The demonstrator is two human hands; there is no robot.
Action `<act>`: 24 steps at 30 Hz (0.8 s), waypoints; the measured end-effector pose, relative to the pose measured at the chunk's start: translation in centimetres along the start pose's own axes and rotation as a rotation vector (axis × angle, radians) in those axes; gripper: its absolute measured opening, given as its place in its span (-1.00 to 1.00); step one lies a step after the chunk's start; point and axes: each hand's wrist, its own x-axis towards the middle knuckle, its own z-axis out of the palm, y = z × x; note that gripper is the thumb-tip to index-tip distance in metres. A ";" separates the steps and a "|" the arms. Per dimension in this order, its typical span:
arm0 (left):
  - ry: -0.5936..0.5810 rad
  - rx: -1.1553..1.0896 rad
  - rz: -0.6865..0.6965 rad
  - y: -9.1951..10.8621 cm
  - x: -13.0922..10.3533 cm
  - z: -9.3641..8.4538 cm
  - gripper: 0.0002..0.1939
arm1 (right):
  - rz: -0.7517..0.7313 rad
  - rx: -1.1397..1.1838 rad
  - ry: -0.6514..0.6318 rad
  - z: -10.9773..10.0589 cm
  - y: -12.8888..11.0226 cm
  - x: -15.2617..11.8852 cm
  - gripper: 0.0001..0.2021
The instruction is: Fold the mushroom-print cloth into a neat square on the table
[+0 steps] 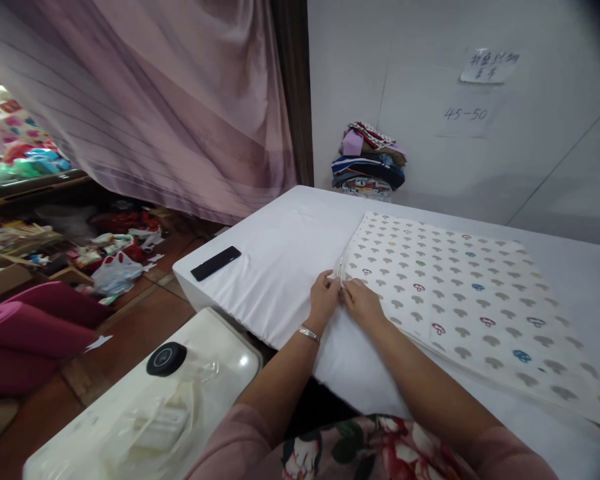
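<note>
A white cloth (455, 293) printed with small grey and coloured mushroom shapes lies folded flat on the white-covered table (290, 233). At its left edge, my left hand (325, 297) pinches the cloth's border with fingers closed; a silvery bracelet (309, 333) circles that wrist. Right beside it, my right hand (361, 301) also has its fingers closed on the same edge, the fingertips of both hands nearly meeting. A little of the edge stands up between them. The far side of the cloth lies smooth, away from my hands.
A black phone (216, 263) lies at the table's left end. Below, a white stool-like surface (105, 407) holds a round black object (167, 359) and a clear plastic bag (163, 427). Folded clothes (370, 163) are stacked by the wall; a pink curtain (205, 100) hangs left.
</note>
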 end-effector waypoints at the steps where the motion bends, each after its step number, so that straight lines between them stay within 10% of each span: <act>1: -0.004 0.008 0.005 0.1 0.0 0.0 -0.62 | -0.003 0.007 0.003 -0.1 -0.1 0.0 -0.76; 24: 0.059 0.296 -0.072 -0.4 0.7 -0.1 -0.62 | 0.003 -0.059 -0.034 -0.4 -1.1 -1.1 -0.82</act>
